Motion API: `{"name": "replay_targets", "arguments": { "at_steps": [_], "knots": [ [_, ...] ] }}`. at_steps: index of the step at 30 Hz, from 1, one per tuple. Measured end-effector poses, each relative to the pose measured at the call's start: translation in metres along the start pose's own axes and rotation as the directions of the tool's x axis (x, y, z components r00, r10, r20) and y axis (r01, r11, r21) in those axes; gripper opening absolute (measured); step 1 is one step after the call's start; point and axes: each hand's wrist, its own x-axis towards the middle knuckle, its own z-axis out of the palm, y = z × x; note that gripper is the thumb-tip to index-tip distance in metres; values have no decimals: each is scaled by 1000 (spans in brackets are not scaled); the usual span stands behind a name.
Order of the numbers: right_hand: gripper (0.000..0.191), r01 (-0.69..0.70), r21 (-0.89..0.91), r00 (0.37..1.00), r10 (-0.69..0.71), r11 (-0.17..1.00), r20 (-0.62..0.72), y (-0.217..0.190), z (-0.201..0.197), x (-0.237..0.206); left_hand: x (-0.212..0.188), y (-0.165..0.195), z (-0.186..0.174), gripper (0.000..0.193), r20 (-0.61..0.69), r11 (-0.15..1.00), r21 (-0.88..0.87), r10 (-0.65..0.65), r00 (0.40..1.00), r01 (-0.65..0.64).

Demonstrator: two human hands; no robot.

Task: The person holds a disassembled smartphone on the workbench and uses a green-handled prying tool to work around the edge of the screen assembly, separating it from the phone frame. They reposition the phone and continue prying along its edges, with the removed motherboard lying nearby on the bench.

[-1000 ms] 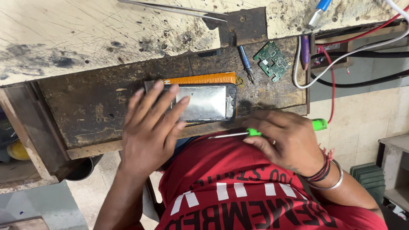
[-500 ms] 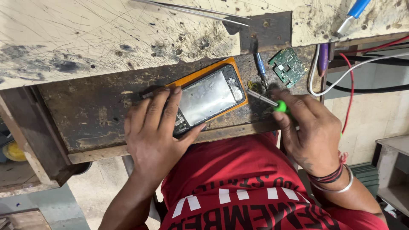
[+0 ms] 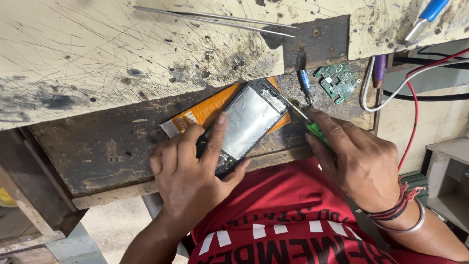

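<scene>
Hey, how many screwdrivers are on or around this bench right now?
3 visible. A green-handled screwdriver is in the right hand, tip at the phone; a dark blue one lies above it; a blue-handled one sits at the top right. More may be hidden.

Green-handled screwdriver (image 3: 316,132), orange packet (image 3: 207,111)

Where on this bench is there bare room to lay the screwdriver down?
The dark wood strip left of the left hand, below the pale scratched top, lies bare. The pale top is also free below the tweezers. It is crowded on the right: phone on an orange pad, circuit board, cables, and the right hand with the green-handled screwdriver.
</scene>
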Motion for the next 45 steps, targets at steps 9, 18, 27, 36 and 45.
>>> {"name": "replay_targets", "arguments": {
  "at_steps": [9,18,27,36,45],
  "knots": [
    [43,48,-81,999,-49,996,-2,-5,3,17,-3,-5,1,90,1,993,-76,95,995,-95],
    [43,114,-116,993,-114,987,14,-2,3,25,-1,-6,4,91,17,989,-105,107,994,-105],
    [40,87,-126,996,-86,988,19,-1,5,26,0,-6,4,92,8,990,-97,104,995,-102],
    [38,122,-117,992,-123,986,-9,0,4,29,2,-5,2,91,1,988,-122,99,995,-98],
    [37,95,-103,995,-97,990,-14,-2,5,31,1,-6,5,92,-9,986,-125,109,994,-109]
  ]
}}
